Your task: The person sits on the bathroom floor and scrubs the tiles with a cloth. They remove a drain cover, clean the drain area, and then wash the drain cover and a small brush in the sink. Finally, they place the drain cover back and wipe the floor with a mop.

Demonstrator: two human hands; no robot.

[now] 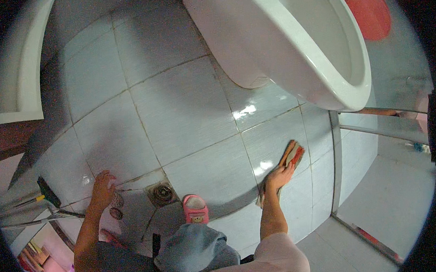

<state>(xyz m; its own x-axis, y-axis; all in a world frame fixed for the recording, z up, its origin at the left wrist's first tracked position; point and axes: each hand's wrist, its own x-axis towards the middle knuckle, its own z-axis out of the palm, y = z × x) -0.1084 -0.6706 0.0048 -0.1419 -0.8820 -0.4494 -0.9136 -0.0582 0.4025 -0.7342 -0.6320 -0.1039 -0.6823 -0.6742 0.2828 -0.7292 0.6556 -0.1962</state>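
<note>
My right hand presses down on a folded cloth with brown, tan and red stripes, which lies on the pale tiled floor. Part of the cloth shows beyond the fingertips and another part beside the wrist; the palm hides the middle. To the left, my left hand holds nothing, its fingers apart and slightly bent, close over the tiles; I cannot tell if it touches them. Between the two hands are a square floor drain and a pink slipper on my foot, below my bent knee.
A white ceramic toilet stands at the far right, with a red round object behind it. A metal-framed glass partition borders the right side. At the left are a white-rimmed fixture and a dark brush head with a yellow-ended handle.
</note>
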